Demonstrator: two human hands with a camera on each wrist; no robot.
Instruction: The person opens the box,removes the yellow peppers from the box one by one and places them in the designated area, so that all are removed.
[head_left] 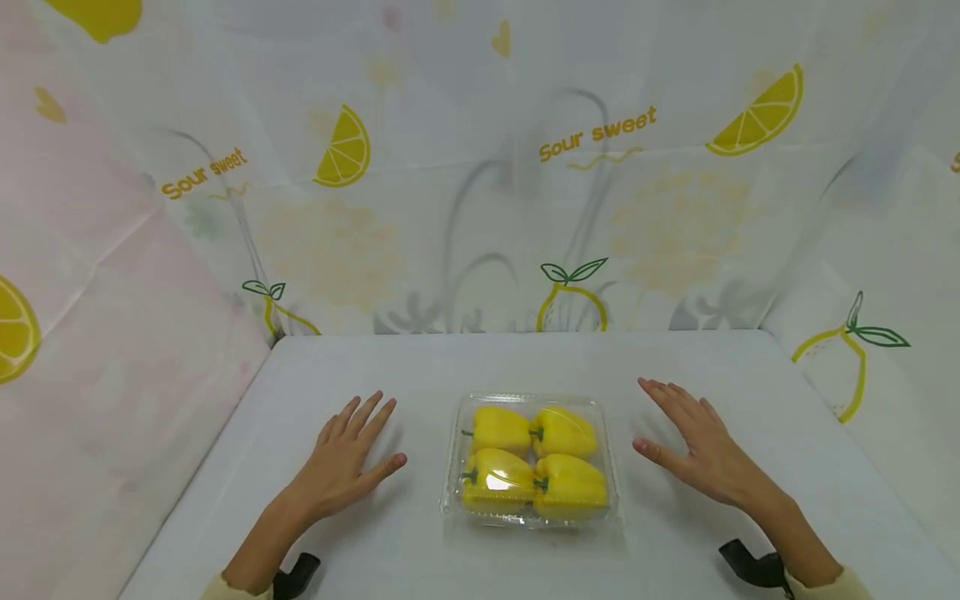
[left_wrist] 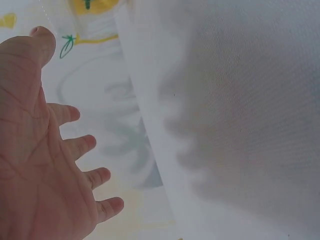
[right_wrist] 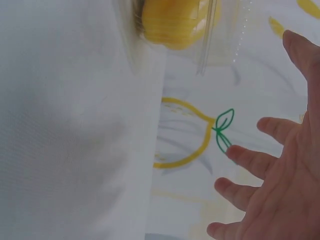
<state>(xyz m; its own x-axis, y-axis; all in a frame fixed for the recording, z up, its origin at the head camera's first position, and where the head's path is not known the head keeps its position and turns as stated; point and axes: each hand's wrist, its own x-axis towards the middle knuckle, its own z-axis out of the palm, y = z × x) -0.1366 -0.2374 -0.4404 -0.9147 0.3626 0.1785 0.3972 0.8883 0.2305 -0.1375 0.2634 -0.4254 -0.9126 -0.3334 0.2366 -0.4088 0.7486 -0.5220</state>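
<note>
A clear plastic clamshell box (head_left: 531,523) sits at the middle of the white table, its lid down. Inside it lie several yellow bell peppers (head_left: 501,430) with green stems, arranged in two rows. To the left of the box, my left hand (head_left: 337,467) hovers with fingers spread, touching nothing. On the other side my right hand (head_left: 701,450) is likewise held over the table, fingers extended and apart from the box. In the right wrist view, a yellow pepper (right_wrist: 172,22) shows through the clear plastic beyond the thumb.
The white table (head_left: 375,550) ends at a back edge against a lemon-print curtain (head_left: 450,167). More printed cloth hangs along the left and right sides. A black wrist mount (head_left: 298,575) is strapped at the left wrist, another black mount (head_left: 750,565) at the right.
</note>
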